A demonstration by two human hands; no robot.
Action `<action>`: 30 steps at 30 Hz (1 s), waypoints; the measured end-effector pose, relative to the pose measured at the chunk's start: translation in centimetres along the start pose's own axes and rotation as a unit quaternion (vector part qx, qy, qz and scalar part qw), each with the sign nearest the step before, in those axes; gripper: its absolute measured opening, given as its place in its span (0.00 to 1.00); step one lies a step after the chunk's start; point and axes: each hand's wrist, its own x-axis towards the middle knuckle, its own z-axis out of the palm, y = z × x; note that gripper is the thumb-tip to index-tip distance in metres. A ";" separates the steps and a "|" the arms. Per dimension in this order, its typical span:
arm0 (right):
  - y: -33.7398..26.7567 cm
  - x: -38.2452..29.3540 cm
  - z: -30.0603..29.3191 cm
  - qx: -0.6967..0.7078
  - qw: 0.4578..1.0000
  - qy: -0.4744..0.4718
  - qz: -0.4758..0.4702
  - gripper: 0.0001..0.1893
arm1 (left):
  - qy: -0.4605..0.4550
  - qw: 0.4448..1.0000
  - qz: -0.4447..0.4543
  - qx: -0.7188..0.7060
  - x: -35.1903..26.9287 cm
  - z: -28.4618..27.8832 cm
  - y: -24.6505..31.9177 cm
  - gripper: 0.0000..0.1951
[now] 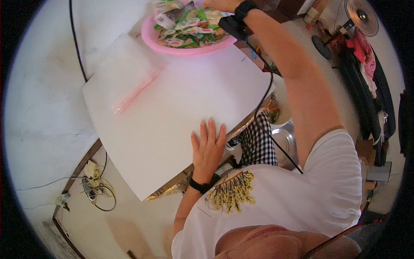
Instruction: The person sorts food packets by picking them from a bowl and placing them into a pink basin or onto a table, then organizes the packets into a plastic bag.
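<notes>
My left hand (207, 150) lies palm down on the white tabletop (161, 129) near its front edge, fingers apart and holding nothing. Beyond it, at the far edge, stands a pink plastic basin (194, 50) heaped with small printed packets (194, 30) in white, green and clear film. My right hand (223, 5) reaches to the basin's upper right side; the picture's top rim cuts it off, so its fingers and anything in them are hidden. Thin clear plastic bags (139, 90) with pinkish-red edges lie on the table's left part. Dark bands circle both my wrists.
A black cable (270, 84) hangs across the table's right edge. Below that edge are a tub of packets (275, 111) and a metal basin (284, 140). A power strip with tangled wires (89, 187) is on the floor, left. A fan (360, 16) stands at upper right.
</notes>
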 end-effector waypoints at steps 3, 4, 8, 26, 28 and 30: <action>-0.3 -4.9 -4.4 0.062 0.997 0.037 -0.019 0.17 | -0.027 1.000 0.003 0.007 1.0 -0.1 0.1 0.37; 0.1 -7.2 -6.0 0.078 0.997 0.012 0.002 0.15 | -0.036 0.999 0.001 0.028 1.3 0.4 0.1 0.37; 3.3 -17.5 -10.1 0.180 0.977 -0.046 0.104 0.08 | -0.054 0.998 -0.001 0.042 2.8 0.1 1.6 0.38; 10.2 -49.6 20.0 0.004 0.713 -0.641 0.283 0.57 | -0.069 0.985 0.005 0.158 0.6 -0.5 2.8 0.39; 9.6 -48.9 20.9 -0.001 0.709 -0.648 0.276 0.59 | -0.080 0.984 0.015 0.161 1.0 -1.4 3.5 0.40; 9.6 -53.7 25.8 -0.003 0.797 -0.535 0.280 0.56 | -0.082 0.981 0.029 0.174 0.9 -2.0 3.6 0.40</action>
